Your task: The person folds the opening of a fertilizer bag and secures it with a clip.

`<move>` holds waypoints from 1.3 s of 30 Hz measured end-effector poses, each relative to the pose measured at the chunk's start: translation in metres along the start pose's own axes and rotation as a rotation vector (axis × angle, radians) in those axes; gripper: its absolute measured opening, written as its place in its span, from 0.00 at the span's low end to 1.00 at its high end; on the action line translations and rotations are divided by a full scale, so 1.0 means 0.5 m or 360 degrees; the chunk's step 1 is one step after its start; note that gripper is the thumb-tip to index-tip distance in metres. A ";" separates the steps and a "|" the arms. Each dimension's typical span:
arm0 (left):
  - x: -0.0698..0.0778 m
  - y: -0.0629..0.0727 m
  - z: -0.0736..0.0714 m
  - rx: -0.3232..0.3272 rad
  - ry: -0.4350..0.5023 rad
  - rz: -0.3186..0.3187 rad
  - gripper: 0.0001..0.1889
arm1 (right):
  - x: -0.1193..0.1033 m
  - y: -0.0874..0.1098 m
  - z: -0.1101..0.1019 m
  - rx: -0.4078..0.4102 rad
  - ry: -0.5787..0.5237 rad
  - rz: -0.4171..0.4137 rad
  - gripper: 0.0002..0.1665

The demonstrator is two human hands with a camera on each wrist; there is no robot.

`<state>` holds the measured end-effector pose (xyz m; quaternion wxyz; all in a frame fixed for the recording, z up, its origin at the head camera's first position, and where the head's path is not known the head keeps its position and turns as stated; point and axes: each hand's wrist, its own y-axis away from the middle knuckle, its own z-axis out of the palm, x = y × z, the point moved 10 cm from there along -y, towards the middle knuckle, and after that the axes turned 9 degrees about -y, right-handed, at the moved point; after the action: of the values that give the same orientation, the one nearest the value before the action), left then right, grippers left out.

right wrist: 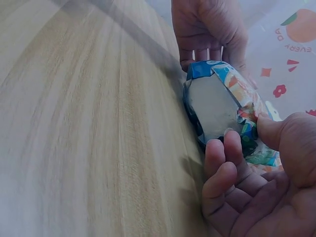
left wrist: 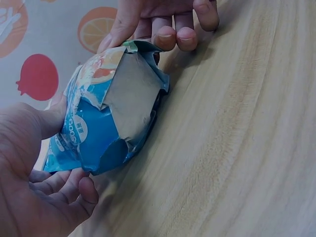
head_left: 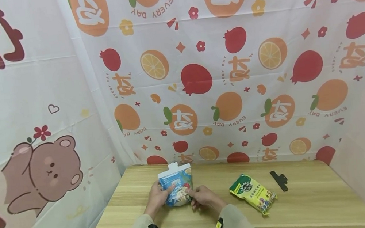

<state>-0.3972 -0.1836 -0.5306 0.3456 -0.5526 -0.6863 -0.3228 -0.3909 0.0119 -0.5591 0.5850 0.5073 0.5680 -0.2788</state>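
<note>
A blue food bag (head_left: 180,181) with pictures on its front stands on the wooden table. Across its top sits a white sealing clip (head_left: 174,170). My left hand (head_left: 156,198) grips the bag's left side, thumb on the front and fingers curled behind. At the lower right side, my right hand (head_left: 205,196) pinches the bag between thumb and fingers. In the left wrist view, the bag's folded bottom (left wrist: 132,96) faces the camera, pale and flat. The right wrist view shows that same bottom (right wrist: 212,106) between both hands.
To the right lies a yellow and green snack bag (head_left: 253,194). Beyond it is a black sealing clip (head_left: 279,180). The wooden table (head_left: 316,204) ends at a fruit-print curtain (head_left: 204,134) behind, and a bear-print curtain (head_left: 54,115) hangs on the left.
</note>
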 end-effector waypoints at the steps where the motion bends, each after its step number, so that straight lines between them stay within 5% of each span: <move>1: -0.001 -0.001 0.000 -0.0003 0.0004 -0.0006 0.44 | -0.001 -0.001 -0.001 0.0008 -0.0004 -0.0005 0.28; 39: -0.020 -0.028 0.004 -0.0041 -0.0058 -0.0132 0.34 | -0.008 -0.014 -0.005 0.0136 -0.0006 0.0037 0.32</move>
<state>-0.4095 -0.1900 -0.5408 0.3123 -0.5337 -0.7106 -0.3356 -0.3991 0.0110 -0.5569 0.5672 0.5379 0.5484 -0.2969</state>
